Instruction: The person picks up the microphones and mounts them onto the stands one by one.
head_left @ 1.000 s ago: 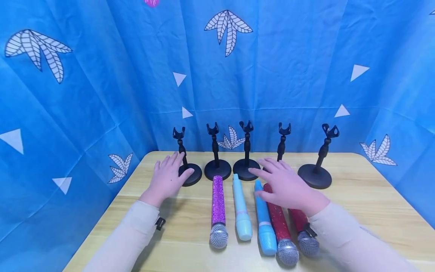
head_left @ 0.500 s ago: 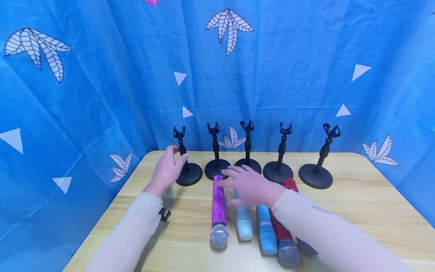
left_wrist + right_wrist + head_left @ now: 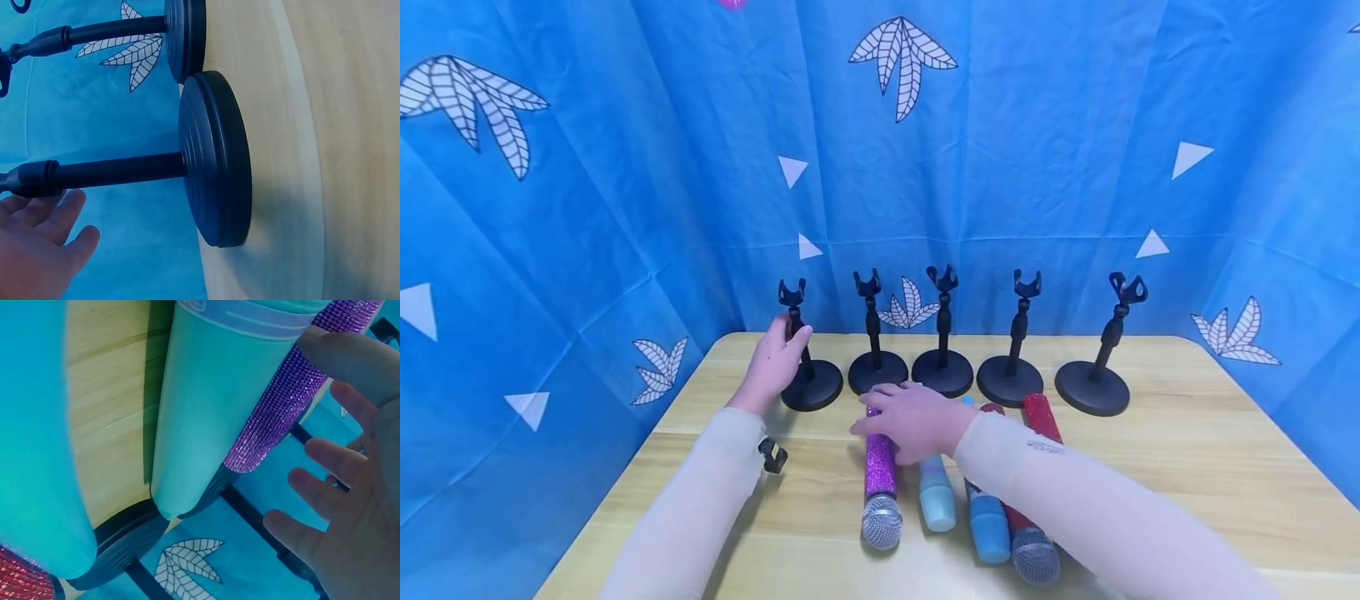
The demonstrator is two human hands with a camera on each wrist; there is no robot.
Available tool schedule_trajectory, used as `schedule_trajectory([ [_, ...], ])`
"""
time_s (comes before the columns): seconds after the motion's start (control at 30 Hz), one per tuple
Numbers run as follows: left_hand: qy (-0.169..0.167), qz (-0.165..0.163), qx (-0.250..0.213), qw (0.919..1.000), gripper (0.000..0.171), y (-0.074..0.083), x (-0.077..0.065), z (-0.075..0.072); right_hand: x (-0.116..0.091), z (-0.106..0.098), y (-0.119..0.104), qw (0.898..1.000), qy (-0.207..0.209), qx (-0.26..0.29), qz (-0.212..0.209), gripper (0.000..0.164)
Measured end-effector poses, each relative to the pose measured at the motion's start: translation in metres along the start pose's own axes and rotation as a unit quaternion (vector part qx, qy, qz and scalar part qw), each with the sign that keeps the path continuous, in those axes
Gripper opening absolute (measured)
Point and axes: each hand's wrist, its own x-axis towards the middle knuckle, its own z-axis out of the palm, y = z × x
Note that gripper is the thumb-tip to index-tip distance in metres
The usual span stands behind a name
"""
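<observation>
My left hand (image 3: pixel 771 362) is at the leftmost black microphone stand (image 3: pixel 814 387), thumb on the near side of its pole and fingers partly hidden behind it. In the left wrist view those fingertips sit right at the pole's collar (image 3: pixel 37 179), loosely bent. My right hand (image 3: pixel 917 421) hovers over the handle end of a purple glittery microphone (image 3: pixel 880 471), which lies with its silver mesh head toward me. The right wrist view has its fingers spread, the thumb (image 3: pixel 350 359) overlapping the purple handle. Beneath this hand lies a mint-green microphone (image 3: pixel 937 504), partly covered.
Right of these lie a blue microphone (image 3: pixel 989 533) and a red glittery microphone (image 3: pixel 1036 557). Another red one (image 3: pixel 1042 418) is mostly under my right sleeve. Several more black stands (image 3: pixel 943 371) line the back of the wooden table (image 3: pixel 820 517), before a blue curtain (image 3: pixel 1037 125).
My right hand has swept left from over the blue and red microphones to the purple one. My left hand has drawn its fingers in around the leftmost stand's pole. The microphones lie as before.
</observation>
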Motion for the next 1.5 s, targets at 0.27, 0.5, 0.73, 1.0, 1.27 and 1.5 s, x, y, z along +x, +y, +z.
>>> schedule_trajectory([
  [0.27,0.025,0.016,0.017,0.9994,0.034,-0.001,0.008,0.001,0.012,0.001,-0.003,0.997,-0.008,-0.068,-0.017,0.065],
  [0.5,0.014,0.03,0.046,0.9984,0.027,-0.001,0.011,-0.002,0.017,0.008,-0.007,0.991,-0.037,-0.122,-0.03,0.056],
  [0.73,-0.002,0.043,0.085,0.9955,0.026,-0.002,0.008,-0.007,0.02,0.013,-0.007,0.99,-0.015,-0.128,-0.05,0.045],
  [1.0,-0.021,0.034,0.078,0.9962,0.024,0.001,0.001,-0.011,0.016,0.013,0.008,0.996,0.015,-0.05,-0.066,0.044],
  [1.27,-0.044,0.038,0.09,0.9943,0.021,0.007,-0.004,-0.014,0.01,-0.006,0.024,0.996,0.07,0.018,-0.059,0.047],
  [1.5,-0.073,0.061,0.096,0.9909,0.019,0.011,-0.01,-0.016,0.004,-0.023,0.034,0.989,0.116,0.078,-0.039,0.047],
])
